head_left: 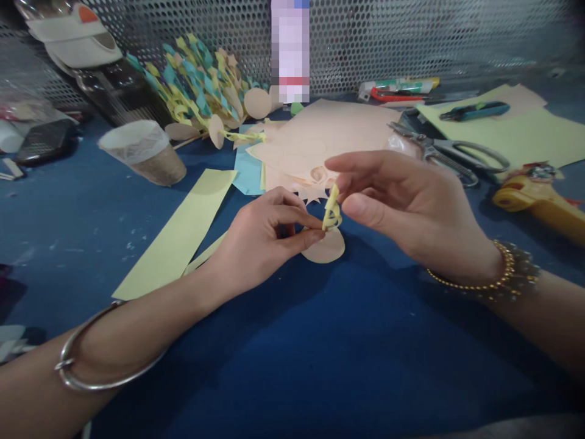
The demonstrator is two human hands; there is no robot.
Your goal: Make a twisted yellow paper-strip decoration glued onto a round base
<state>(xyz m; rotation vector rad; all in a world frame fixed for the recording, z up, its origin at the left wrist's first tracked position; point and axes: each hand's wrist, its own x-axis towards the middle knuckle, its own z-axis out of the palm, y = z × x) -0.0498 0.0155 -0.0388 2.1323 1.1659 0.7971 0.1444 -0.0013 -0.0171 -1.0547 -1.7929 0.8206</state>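
Note:
My left hand [269, 235] pinches the lower end of a curled yellow paper strip [332, 210] between thumb and fingertips. Right under it lies a pale pink paper oval [325, 249], partly covered by those fingers. Close by on the right, my right hand [397, 204] is held with thumb and fingers apart beside the strip's upper end; it does not appear to grip anything. Behind the hands are sheets of pale pink paper [338, 131], the front one with a jagged cut edge. A wide yellow paper strip [178, 235] lies left of my left hand.
Scissors [475, 152], a utility knife [475, 111] and a yellow tape dispenser [542, 204] lie to the right. At the left are a paper cup [150, 155], tilted in view, and a dark bottle [114, 79]. Curled paper stems [205, 85] stand near the perforated metal panel [439, 42].

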